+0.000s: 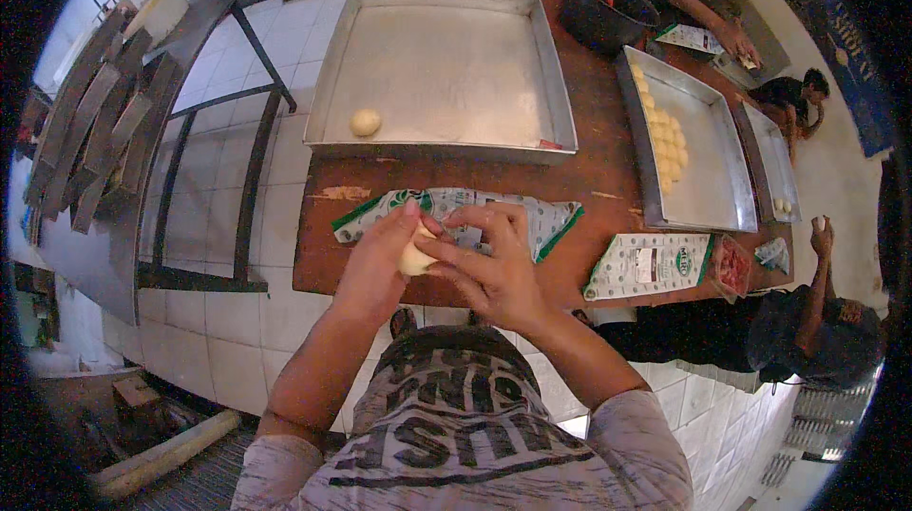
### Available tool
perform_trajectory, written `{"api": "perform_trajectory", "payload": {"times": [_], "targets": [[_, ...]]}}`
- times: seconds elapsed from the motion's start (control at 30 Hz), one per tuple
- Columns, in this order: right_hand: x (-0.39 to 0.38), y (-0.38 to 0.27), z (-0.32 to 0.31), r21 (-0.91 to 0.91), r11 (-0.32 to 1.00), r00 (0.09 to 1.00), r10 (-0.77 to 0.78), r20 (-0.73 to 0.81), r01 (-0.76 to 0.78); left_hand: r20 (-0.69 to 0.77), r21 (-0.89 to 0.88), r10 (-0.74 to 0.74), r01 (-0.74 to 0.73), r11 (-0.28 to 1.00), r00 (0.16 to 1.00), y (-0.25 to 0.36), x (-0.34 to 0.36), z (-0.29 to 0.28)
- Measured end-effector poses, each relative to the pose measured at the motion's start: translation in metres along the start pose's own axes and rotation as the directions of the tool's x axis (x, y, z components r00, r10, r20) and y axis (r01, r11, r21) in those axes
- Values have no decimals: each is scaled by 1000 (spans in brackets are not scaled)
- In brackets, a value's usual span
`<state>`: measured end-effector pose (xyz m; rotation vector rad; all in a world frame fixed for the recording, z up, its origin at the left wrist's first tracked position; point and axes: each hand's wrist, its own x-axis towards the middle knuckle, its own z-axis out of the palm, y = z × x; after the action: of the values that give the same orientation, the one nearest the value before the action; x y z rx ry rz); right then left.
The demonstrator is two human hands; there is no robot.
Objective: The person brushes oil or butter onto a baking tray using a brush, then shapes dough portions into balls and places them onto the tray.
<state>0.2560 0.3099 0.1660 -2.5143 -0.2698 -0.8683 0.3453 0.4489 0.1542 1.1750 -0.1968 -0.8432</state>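
Above the near edge of the brown table, a pale yellow dough ball (416, 257) rests in my left hand (372, 262), whose fingers curl around it. My right hand (499, 269) meets it from the other side, with thumb and fingertips pressed on the dough. What lies between the fingertips at its top is partly hidden. Beneath both hands a white and green printed plastic sheet (546, 217) is spread on the table. Beyond it stands a large metal tray (437, 143), where a single round dough ball (365, 123) sits in the near left corner.
Right of me lie another printed sheet (617, 264) and a clear container of red filling (731, 266). A second tray (698, 217) holds rows of dough balls (668, 145); a narrower tray (769, 160) stands beyond. A black bucket (608, 12) is at the back. Several people work along the right.
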Motion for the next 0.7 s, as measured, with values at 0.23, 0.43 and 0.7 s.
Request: {"api": "perform_trajectory", "payload": {"times": [0.23, 0.43, 0.7], "targets": [[-7, 25, 12, 703, 541, 848, 502, 171, -462, 43, 484, 170, -169, 859, 985, -6, -9, 19], [-6, -6, -6, 109, 994, 990, 11, 142, -27, 111, 459, -259, 181, 870, 960, 22, 3, -20], [14, -5, 23, 872, 207, 860, 373, 349, -443, 277, -541, 172, 6, 841, 945, 18, 20, -22]]}}
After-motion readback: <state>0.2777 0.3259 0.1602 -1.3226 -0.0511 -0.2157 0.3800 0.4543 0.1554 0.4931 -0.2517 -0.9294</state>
